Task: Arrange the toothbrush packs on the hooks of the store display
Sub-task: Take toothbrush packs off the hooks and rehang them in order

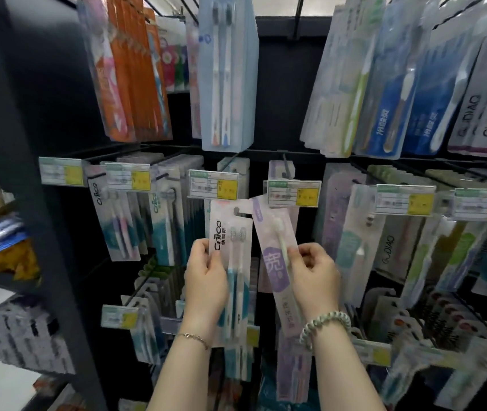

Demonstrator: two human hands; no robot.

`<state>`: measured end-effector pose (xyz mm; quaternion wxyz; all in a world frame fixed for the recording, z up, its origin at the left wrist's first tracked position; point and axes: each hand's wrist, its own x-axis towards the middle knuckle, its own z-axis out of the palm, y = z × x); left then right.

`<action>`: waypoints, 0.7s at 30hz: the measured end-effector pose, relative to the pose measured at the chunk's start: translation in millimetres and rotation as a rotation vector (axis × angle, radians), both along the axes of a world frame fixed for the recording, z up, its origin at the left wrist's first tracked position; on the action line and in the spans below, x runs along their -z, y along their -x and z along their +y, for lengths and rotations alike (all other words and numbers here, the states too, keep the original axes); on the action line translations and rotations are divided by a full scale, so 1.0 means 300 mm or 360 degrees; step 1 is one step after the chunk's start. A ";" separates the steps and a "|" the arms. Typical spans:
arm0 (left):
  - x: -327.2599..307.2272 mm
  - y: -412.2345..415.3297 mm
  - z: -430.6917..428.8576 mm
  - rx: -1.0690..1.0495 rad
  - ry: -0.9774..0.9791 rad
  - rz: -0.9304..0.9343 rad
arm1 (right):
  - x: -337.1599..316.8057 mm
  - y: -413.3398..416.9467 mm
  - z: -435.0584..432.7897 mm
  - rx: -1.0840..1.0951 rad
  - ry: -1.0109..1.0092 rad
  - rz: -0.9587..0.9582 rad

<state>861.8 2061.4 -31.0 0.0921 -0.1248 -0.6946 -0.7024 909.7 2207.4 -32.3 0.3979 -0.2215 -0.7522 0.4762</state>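
Hands: two, one pack each. Left hand (pixel 206 280) grips Cnice pack (pixel 232 232) (two brushes), fingers curled round its left edge; pack upright. Right hand (pixel 315 277) pinches lilac pack (pixel 272 232) (one brush) at mid-length; pack tilted, top beside the Cnice pack's top. Both tops lie just under the middle row of six price tags (pixel 214 185). On hooks or not: cannot tell.

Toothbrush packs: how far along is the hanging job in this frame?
Done: rows of hanging packs already fill the display around. In hand: the left hand holds a Cnice twin pack, the right hand a tilted lilac pack, tops near the price tags. Left: neither looks threaded onto a hook yet; both still need hanging.
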 end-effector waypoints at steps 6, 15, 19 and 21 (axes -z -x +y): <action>-0.009 0.056 -0.008 0.0053 -0.0003 -0.0010 | -0.043 0.064 0.000 0.0027 0.0091 0.0116; -0.006 0.101 -0.001 0.0064 -0.0031 -0.0025 | -0.039 0.102 0.011 0.0054 0.0184 0.0279; 0.000 0.109 -0.007 0.0066 -0.0041 -0.0041 | -0.031 0.102 0.013 0.0074 0.0176 0.0306; 0.002 0.115 -0.011 0.0062 -0.0034 -0.0047 | -0.027 0.104 0.014 0.0074 0.0190 0.0327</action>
